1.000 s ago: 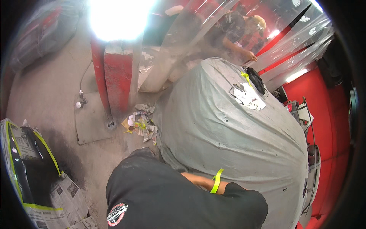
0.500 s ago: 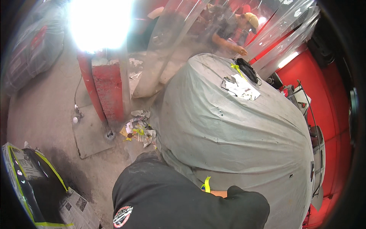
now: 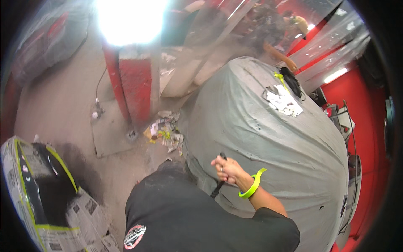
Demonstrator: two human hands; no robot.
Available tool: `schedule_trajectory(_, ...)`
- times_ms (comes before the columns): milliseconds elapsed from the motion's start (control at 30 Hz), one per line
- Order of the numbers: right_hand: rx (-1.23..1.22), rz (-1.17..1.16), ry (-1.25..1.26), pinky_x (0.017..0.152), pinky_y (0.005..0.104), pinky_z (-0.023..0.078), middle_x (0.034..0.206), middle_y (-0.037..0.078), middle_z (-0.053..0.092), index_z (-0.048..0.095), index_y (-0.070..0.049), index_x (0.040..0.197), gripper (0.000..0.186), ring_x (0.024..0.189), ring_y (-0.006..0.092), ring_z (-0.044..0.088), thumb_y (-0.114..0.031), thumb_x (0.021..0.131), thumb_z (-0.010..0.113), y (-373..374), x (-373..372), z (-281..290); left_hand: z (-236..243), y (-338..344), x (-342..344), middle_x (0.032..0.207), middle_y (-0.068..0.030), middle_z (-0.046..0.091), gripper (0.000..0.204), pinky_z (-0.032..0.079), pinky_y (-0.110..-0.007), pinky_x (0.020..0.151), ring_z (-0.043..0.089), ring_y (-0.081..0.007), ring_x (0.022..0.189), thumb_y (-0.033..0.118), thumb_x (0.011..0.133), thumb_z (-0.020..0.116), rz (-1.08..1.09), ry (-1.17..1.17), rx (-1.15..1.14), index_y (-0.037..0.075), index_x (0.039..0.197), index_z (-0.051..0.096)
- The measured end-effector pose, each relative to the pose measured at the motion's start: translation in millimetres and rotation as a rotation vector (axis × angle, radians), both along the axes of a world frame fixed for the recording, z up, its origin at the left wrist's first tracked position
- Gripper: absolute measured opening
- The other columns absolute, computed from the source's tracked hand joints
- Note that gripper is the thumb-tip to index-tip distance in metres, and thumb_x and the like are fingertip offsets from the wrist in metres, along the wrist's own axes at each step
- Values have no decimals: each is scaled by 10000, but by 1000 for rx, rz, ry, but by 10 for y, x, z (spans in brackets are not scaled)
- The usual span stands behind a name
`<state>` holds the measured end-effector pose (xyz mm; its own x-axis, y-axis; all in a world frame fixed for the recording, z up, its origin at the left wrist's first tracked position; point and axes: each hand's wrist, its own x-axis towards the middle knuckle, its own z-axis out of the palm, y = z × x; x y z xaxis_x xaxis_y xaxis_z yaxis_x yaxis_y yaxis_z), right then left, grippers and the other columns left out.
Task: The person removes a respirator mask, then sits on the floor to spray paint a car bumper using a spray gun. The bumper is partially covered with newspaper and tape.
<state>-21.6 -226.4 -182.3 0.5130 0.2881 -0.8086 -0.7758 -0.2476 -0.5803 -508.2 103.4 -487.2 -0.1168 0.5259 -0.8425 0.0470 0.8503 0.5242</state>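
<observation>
Over the side of the grey cloth cover [image 3: 260,143], my right hand [image 3: 228,169] is closed around a slim black rod-like thing [image 3: 215,190]. One end pokes out above my fist and the rest slants down behind my black shirt [image 3: 201,218]. What kind of thing it is, I cannot make out. A roll of yellow-green masking tape [image 3: 251,190] hangs round my right wrist like a bracelet. My left hand is hidden behind my body.
Torn paper and tape scraps [image 3: 168,130] lie on the floor by a red post [image 3: 136,90]. A panel masked with newspaper [image 3: 79,214] stands at lower left. White papers [image 3: 283,101] and a black bag [image 3: 291,82] rest on the cover. Behind clear plastic sheeting [image 3: 218,54], another person [image 3: 279,40] works.
My right hand has come up into view from behind my shirt, with the black rod in its grip. The view has shifted slightly, and the other person's arm is lower in the picture.
</observation>
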Motion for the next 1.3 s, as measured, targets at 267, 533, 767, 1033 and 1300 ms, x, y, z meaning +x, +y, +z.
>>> schedule_trajectory(267,70,51,17,343,253,274,547,-29,330,528,-15,1022,476,375,79,281,-470,1063,396,6,-36,40,637,-641,-532,699,-17,360,417,294,-317,542,314,-158,608,481,1035,450,286,-112,-39,142,794,433)
schedule_trajectory(533,15,48,-9,329,244,267,535,-26,324,541,-32,975,483,355,80,274,-475,1067,374,-10,27,272,1216,-987,-437,648,30,315,441,264,-282,502,265,-108,553,501,1040,444,443,-358,-24,173,749,399)
schedule_trajectory(767,173,138,-151,286,245,266,519,-30,311,552,-40,955,494,325,81,263,-475,1072,350,138,-46,268,2438,-308,1086,683,83,295,342,200,-231,483,246,-46,545,476,1062,407,-4,-587,109,157,1030,527)
schedule_trajectory(1033,261,185,-197,257,239,249,503,-31,284,537,-38,951,505,297,74,236,-450,1090,280,189,-69,688,2875,-348,1694,659,71,238,469,194,-217,469,211,-40,523,396,1097,316,-384,-616,181,44,1390,418)
schedule_trajectory(1300,403,92,-333,237,245,206,477,-34,238,501,-23,910,515,278,68,189,-449,1090,276,-151,-180,1168,3437,-307,1609,682,80,302,381,253,-204,484,273,-22,550,221,1094,363,-563,-340,483,77,1443,416)
